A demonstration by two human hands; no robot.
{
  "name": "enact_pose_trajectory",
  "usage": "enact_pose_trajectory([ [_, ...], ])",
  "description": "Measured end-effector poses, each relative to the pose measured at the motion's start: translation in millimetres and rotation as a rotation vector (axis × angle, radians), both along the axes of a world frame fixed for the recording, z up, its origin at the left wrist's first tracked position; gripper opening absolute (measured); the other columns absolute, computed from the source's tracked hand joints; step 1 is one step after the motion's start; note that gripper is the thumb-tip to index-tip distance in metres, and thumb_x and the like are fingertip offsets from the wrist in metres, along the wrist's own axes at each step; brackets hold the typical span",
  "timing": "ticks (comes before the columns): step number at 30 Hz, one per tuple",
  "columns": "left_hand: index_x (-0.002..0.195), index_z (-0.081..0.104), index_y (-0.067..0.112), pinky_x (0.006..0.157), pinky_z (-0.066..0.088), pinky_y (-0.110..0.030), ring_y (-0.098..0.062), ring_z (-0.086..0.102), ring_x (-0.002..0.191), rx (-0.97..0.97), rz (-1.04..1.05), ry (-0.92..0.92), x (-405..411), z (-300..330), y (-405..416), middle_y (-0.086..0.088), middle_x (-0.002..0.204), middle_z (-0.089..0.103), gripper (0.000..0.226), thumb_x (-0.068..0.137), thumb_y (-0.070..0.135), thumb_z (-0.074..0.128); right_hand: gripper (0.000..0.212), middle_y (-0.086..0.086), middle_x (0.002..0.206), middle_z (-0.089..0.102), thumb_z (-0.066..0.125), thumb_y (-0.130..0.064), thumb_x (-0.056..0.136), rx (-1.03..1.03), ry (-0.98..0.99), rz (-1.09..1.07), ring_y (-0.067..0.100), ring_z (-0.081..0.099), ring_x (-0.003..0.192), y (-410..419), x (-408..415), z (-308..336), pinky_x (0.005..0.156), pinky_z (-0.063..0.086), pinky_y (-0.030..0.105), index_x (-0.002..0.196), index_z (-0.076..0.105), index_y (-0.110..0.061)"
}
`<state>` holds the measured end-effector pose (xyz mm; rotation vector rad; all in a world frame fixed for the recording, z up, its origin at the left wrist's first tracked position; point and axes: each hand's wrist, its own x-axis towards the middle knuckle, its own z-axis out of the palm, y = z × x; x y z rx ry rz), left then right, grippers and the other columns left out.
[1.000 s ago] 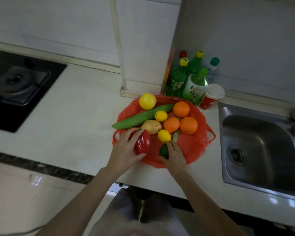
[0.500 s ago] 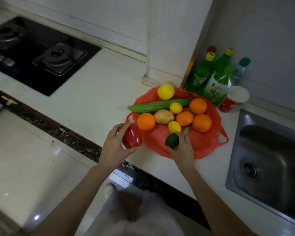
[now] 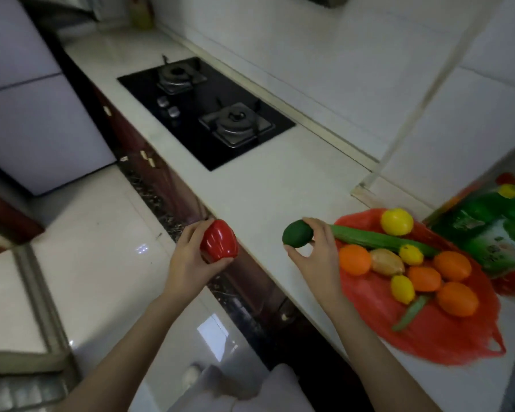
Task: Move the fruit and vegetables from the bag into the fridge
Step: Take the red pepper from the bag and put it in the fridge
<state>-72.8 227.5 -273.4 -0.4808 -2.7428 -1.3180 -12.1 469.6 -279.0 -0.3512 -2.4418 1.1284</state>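
My left hand (image 3: 188, 260) grips a red bell pepper (image 3: 219, 243), held out past the counter's front edge, above the floor. Over the counter, just left of the bag, my right hand (image 3: 315, 257) holds a dark green avocado (image 3: 297, 234). The red plastic bag (image 3: 428, 331) lies flat and spread on the counter at the right. On it lie a long cucumber (image 3: 381, 239), several oranges (image 3: 355, 260), a few lemons (image 3: 396, 221), a potato (image 3: 387, 262) and a green pod (image 3: 411, 312). The pale fridge (image 3: 33, 120) stands at the far left with its doors closed.
A black gas hob (image 3: 205, 114) with two burners is set in the white counter (image 3: 265, 185) between the bag and the fridge. Green bottles (image 3: 488, 221) stand behind the bag at the right edge. Glossy white floor (image 3: 101, 263) runs along the counter toward the fridge.
Both hands have lifted their items away from the bag and moved left. The view has swung left, bringing the hob and the fridge into sight; the sink is out of view.
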Motion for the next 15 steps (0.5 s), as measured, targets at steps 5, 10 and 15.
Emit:
enact_pose_trajectory([
  [5,0.134,0.043,0.024,0.092,0.044,-0.029,-0.012,0.045,0.112,0.011,0.182,0.024,-24.1,-5.7,-105.3,0.005,0.126,0.045,0.084,0.062,0.031,0.085,0.059,-0.006,0.125,0.047,0.078,-0.016,0.071,0.031,-0.016,0.199,0.010,0.050,0.112,-95.8,-61.6,2.6,0.092,0.050,0.033,0.123,0.051,-0.022],
  [10,0.132,0.045,0.023,0.090,0.042,-0.025,-0.011,0.045,0.110,0.021,0.384,0.034,-33.9,-3.9,-196.4,0.002,0.126,0.046,0.082,0.061,0.027,0.086,0.062,-0.009,0.127,0.045,0.079,-0.021,0.073,0.027,-0.012,0.415,0.007,0.050,0.112,-188.0,-118.3,13.4,0.092,0.050,0.024,0.127,0.049,-0.025],
  [15,0.133,0.043,0.024,0.092,0.041,-0.024,-0.014,0.045,0.115,0.073,0.539,0.046,-54.0,10.0,-265.9,0.002,0.128,0.045,0.083,0.062,0.026,0.086,0.064,-0.009,0.129,0.045,0.079,-0.025,0.073,0.105,0.040,0.575,0.007,0.047,0.116,-260.8,-178.7,33.6,0.095,0.041,0.020,0.129,0.048,-0.024],
])
